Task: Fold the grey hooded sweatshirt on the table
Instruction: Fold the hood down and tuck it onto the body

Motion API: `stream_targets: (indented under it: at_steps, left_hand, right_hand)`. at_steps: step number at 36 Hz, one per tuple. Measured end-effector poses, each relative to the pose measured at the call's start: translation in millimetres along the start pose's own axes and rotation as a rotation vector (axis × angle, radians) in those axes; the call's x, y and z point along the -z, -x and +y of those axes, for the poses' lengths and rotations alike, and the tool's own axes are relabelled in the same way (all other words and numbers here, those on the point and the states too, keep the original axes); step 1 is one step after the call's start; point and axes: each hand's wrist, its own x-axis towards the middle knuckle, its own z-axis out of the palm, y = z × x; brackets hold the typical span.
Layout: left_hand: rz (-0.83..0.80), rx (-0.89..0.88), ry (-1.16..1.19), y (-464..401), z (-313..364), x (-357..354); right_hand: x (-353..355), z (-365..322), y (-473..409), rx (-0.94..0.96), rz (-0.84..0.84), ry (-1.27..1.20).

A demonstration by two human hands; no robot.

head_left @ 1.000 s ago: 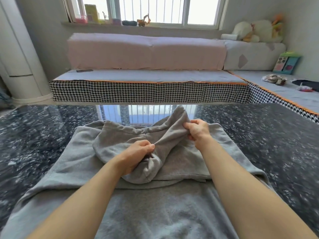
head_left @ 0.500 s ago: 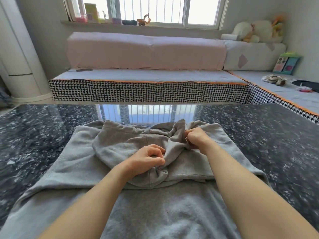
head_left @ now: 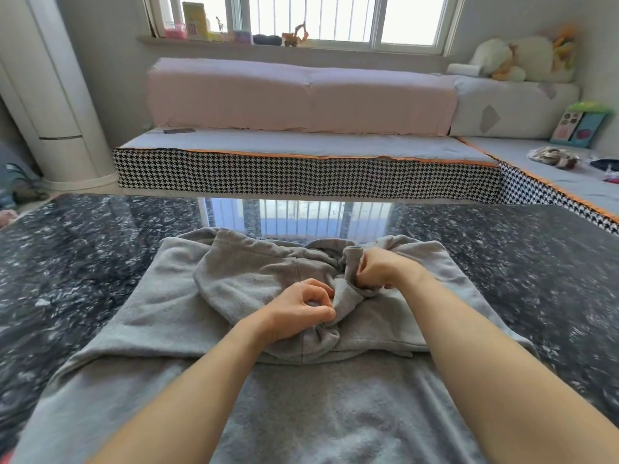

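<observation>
The grey hooded sweatshirt (head_left: pixel 174 316) lies spread on the dark marble table (head_left: pixel 83 249), its body running toward me and its hood (head_left: pixel 248 279) bunched on top near the far end. My left hand (head_left: pixel 298 309) pinches a gathered fold of the hood at its near edge. A little farther and to the right, my right hand (head_left: pixel 378 271) grips another bunch of the hood fabric, which sticks up above the knuckles. Both forearms reach over the sweatshirt's body.
Bare glossy table surface extends left and right of the sweatshirt (head_left: pixel 536 262). Beyond the far table edge stands a low houndstooth-sided platform (head_left: pixel 301 177) with pink cushions (head_left: pixel 301 95). A white column unit (head_left: pixel 57 105) stands at the left.
The raised peak of the hood has come down onto the sweatshirt. My right hand has moved lower and nearer with its bunch; my left hand has closed tighter on its fold.
</observation>
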Motion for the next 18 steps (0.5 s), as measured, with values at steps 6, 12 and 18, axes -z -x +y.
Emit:
stream_targets:
  at_steps: [6, 12, 18]
  left_hand:
    - [0.014, -0.002, -0.009, 1.5, 0.5, -1.1]
    - [0.030, 0.005, -0.002, 3.1, 4.7, -2.6]
    - [0.037, 0.011, 0.000, 3.8, 5.4, -5.2]
  right_hand:
    - [-3.4, -3.1, 0.9, 0.033, -0.044, 0.075]
    - [-6.8, 1.9, 2.5, 0.116, 0.011, 0.006]
    - [-5.6, 12.2, -0.1, 0.156, 0.010, -0.117]
